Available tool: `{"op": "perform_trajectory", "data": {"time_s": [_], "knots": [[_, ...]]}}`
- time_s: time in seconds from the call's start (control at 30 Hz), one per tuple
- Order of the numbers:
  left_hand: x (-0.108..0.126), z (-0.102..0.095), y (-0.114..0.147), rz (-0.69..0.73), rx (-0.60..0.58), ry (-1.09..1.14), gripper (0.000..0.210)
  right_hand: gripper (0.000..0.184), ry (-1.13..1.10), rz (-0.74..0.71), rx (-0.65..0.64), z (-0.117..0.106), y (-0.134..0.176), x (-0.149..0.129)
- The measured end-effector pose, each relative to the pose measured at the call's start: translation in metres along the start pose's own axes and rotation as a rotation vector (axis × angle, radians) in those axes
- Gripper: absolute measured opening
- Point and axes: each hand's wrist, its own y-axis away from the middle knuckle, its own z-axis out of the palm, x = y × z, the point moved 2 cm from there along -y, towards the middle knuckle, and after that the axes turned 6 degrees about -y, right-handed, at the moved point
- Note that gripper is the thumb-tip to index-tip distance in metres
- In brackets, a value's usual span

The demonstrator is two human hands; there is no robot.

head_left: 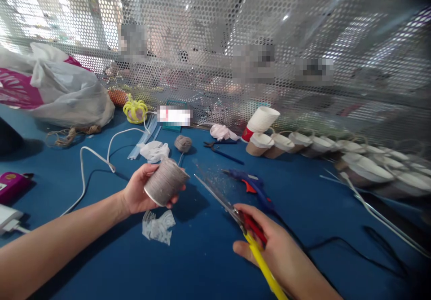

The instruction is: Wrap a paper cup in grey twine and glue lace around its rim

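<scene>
Head view: one grey cup (166, 183), wound all over in fine, close-set yarn with a pale rim at its lower left, is held tilted above the counter (202, 264) near the middle. The left hand (139, 190) is curled round it. Clock directions here run from the cup. A single strand (181, 160) shows between it and one grey ball (182, 143) at one o'clock.

At four o'clock, the right hand (272, 235) is closed round the handles, one red and one yellow, of one pair of scissors (239, 219); the blades point back toward ten o'clock.

Two white tissues lie close by, one crumpled (155, 151) at eleven, one flatter (159, 228) at six. One blue glue gun (254, 185) lies at three, one pair of pliers (229, 156) at two. Farther out at two stands one stack of white cups (264, 119), beside many brown cups (281, 145), too overlapped to count. One yellow ornament (135, 110) sits at eleven, one plastic bag (72, 86) at ten.
</scene>
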Motion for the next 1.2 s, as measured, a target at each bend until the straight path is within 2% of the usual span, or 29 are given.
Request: {"op": "perform_trajectory", "data": {"time_s": [0.13,0.27,0.4,0.5,0.63,0.73,0.8,0.93,1.03,1.13,1.2], "knots": [[0.0,-0.003,0.001,0.029,0.06,-0.028,0.062,0.042,0.181,-0.033,0.006,-0.002,-0.006,0.014],[-0.001,-0.004,-0.002,0.061,0.13,-0.096,0.056,0.041,0.48,-0.017,-0.005,0.0,-0.006,0.026],[-0.004,-0.003,-0.004,0.079,0.264,-0.176,0.051,0.045,0.737,-0.027,-0.072,0.0,-0.002,0.028],[-0.005,0.0,-0.003,0.11,0.347,-0.264,0.049,0.05,0.845,-0.055,-0.122,-0.003,0.002,0.026],[-0.005,0.005,-0.004,0.157,0.351,-0.372,0.054,0.053,0.878,-0.102,-0.164,-0.003,0.004,0.023],[-0.005,0.009,-0.005,0.137,0.363,-0.405,0.047,0.053,0.82,-0.089,-0.152,-0.002,0.003,0.022],[-0.003,0.012,-0.006,0.113,0.422,-0.407,0.045,0.051,0.739,-0.074,-0.095,-0.005,0.002,0.02],[0.0,0.017,-0.005,0.097,0.573,-0.441,0.049,0.046,0.398,0.056,-0.002,-0.016,0.003,0.016],[-0.001,0.017,-0.005,0.08,0.661,-0.537,0.052,0.047,0.044,0.146,-0.032,-0.017,0.007,0.012],[-0.002,0.018,-0.004,0.08,0.678,-0.697,0.054,0.041,-0.233,0.118,-0.076,-0.007,0.012,0.008],[-0.003,0.02,-0.004,0.103,0.674,-0.8,0.054,0.038,-0.312,0.098,-0.129,0.003,0.015,0.005]]}}
